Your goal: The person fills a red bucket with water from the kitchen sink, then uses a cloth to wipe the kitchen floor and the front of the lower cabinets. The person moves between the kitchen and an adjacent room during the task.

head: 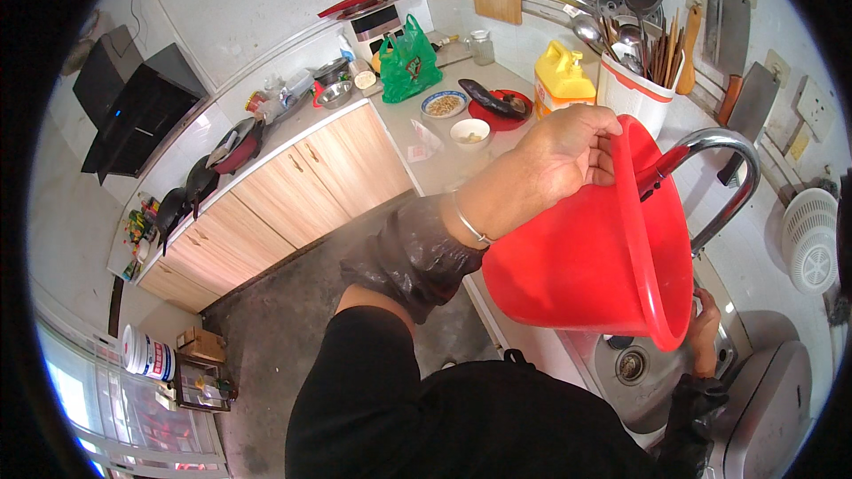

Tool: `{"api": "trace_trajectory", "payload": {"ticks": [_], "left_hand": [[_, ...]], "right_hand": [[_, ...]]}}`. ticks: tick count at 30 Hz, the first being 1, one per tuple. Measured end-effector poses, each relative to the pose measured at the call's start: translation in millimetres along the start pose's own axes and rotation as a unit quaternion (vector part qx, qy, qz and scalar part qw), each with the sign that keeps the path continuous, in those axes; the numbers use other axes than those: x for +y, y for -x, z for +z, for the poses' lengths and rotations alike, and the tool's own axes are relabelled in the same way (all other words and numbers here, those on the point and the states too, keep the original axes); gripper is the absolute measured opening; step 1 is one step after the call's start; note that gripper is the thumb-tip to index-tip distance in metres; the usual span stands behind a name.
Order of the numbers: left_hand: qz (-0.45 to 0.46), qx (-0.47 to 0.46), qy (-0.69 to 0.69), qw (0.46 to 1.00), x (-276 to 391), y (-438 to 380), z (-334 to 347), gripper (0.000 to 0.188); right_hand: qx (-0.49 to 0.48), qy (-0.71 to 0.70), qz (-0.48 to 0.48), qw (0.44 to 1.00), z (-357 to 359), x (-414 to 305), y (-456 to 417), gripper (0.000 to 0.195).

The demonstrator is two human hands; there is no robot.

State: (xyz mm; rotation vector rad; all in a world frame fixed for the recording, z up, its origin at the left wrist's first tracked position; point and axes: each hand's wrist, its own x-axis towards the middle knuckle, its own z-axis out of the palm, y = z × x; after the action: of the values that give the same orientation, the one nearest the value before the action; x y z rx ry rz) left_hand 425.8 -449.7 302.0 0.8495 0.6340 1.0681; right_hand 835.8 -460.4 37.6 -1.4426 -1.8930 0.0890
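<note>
My left hand [578, 146] grips the rim of a red plastic basin [566, 266], which is tilted on its side above the sink. The end of the chrome faucet [749, 153] reaches into the basin's mouth. My right hand [705, 326] is low behind the basin's lower rim, near the edge of the stainless steel sink [639, 406]; its fingertips are partly hidden, and whether it holds something cannot be told. A drain strainer [630, 366] shows in the sink bottom. Dark plastic sleeve covers are on both my forearms.
On the counter are a red plate [476, 113] with an eggplant [489, 98], a white bowl [470, 134], a patterned plate [444, 104], a green plastic bag [409, 63], a yellow jug [562, 80] and a utensil holder [632, 93]. Cleavers [759, 100] hang on the wall. A grey lidded appliance [765, 406] stands beside the sink.
</note>
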Motion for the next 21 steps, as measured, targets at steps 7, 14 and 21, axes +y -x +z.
{"api": "trace_trajectory", "payload": {"ticks": [7, 14, 21], "left_hand": [[-0.001, 0.006, -0.003, 1.0, -0.1, -1.1, 0.4, 0.017], [-0.005, 0.001, -0.009, 1.0, -0.9, -3.5, -1.8, 0.016], [-0.006, 0.003, -0.006, 1.0, -2.7, -5.2, -4.7, 0.018]], "right_hand": [[-0.007, 0.002, -0.012, 1.0, -3.1, -3.8, -0.9, 0.024], [-0.003, 0.023, -0.019, 1.0, -3.0, -3.6, 0.0, 0.024], [-0.008, 0.032, -0.028, 0.999, -2.1, -2.3, -0.3, 0.026]]}}
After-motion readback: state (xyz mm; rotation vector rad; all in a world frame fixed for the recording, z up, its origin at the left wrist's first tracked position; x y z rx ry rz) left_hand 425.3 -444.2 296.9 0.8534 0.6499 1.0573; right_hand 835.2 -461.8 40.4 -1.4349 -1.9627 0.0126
